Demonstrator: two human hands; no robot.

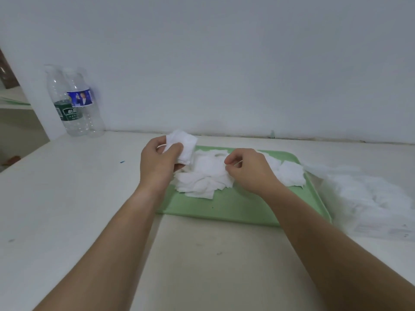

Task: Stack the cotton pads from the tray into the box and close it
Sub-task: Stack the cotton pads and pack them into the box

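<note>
Hands first: both reach forward on bare forearms over the pale desk [67, 198], toward a green tray [235, 209] that lies near the white wall. At the far left two clear plastic bottles stand side by side against the wall, touching or nearly so: one with a green label [65, 104], one with a blue label [84, 102]. The left hand [159, 162] is raised just over the tray's left far corner, with fingers and thumb curled round a small stack of cotton pads [183, 144], held roughly edge to edge. Below and to the right of it, loose cotton pads [206, 178] lie in an untidy, overlapping heap across the far half of the tray. The right hand [249, 169] rests on that heap with fingers curled, thumb and forefinger pinching a pad's edge. Beyond the tray's right rim lies crumpled translucent white wrapping [370, 194], its detail blurred.
</note>
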